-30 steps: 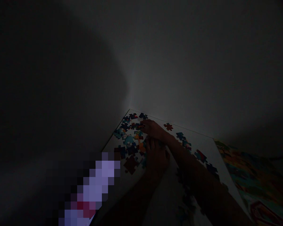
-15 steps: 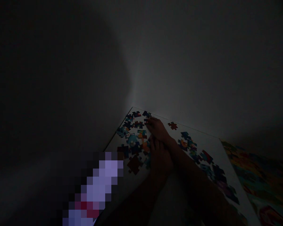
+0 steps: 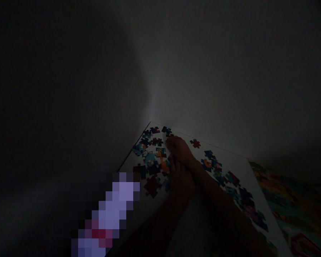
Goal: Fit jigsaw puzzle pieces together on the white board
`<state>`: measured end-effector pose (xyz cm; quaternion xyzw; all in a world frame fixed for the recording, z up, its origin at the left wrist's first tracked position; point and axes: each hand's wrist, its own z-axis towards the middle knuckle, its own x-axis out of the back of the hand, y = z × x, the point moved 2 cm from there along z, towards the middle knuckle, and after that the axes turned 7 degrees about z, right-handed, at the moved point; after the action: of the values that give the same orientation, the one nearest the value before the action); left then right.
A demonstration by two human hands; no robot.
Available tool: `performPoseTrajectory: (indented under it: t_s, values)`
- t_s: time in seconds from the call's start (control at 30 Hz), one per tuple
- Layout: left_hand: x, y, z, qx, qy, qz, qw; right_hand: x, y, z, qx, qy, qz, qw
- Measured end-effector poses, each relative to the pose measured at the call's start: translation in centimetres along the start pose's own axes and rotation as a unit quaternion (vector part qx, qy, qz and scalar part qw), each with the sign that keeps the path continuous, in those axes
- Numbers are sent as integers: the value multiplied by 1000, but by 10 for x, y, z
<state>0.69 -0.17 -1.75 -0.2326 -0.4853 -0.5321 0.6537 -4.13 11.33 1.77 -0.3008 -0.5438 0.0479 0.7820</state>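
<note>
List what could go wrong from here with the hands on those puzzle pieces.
The light is very dim, so colours on the loose puzzle pieces may be misread. The right hand and left hand lie close together and could nudge pieces. Pieces near the white board edge might slide off.

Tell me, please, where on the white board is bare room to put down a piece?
Bare white board lies along the far edge, between the lone red piece and the right-side pieces. It is crowded at the left cluster, where the right hand and left hand rest. Nearer patches are too dark to judge.
</note>
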Motion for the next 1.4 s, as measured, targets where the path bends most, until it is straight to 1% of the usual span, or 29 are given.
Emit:
performPoseTrajectory:
  t_s: [0.1, 0.23, 0.3, 0.4, 0.67, 0.73, 0.83, 0.93, 1.0, 1.1, 1.17, 1.23, 1.33, 1.4]
  values:
    - [0, 0, 0, 3, -18, -10, 1000, -2, -10, -5, 21, -66, 4, 998]
    - [2, 0, -1, -1, -30, -28, 999, -2, -17, -12, 24, -108, -18, 994]
    - [3, 0, -1, 1, -32, -31, 999, -1, -17, -14, 29, -114, -16, 993]
    - [5, 0, 0, 5, -34, -22, 999, -1, -16, -15, 19, -108, -5, 994]
    - [1, -1, -1, -6, -37, -10, 999, -2, -13, -5, -74, -123, -14, 990]
    - [3, -1, -1, -5, -35, -10, 999, -1, -11, -4, -89, -105, 15, 990]
    - [8, -1, 2, 6, -35, -20, 999, -1, -2, -9, -114, -55, 118, 985]
    - [13, -1, 4, 26, -33, -26, 999, 3, 12, -18, -143, 9, 226, 963]
    - [15, -1, 5, 36, -29, -28, 999, 8, 21, -24, -160, 56, 262, 950]
    - [16, 0, 5, 43, -24, -32, 998, 19, 32, -32, -167, 115, 289, 936]
    - [16, 1, 5, 47, -21, -32, 998, 29, 39, -39, -164, 148, 306, 926]
    - [16, 1, 5, 50, -17, -31, 998, 40, 47, -48, -176, 189, 310, 915]
    - [17, 0, 5, 45, -18, -30, 998, 56, 61, -66, -237, 244, 289, 895]
    - [17, 0, 6, 43, -22, -26, 998, 64, 69, -77, -293, 247, 268, 884]
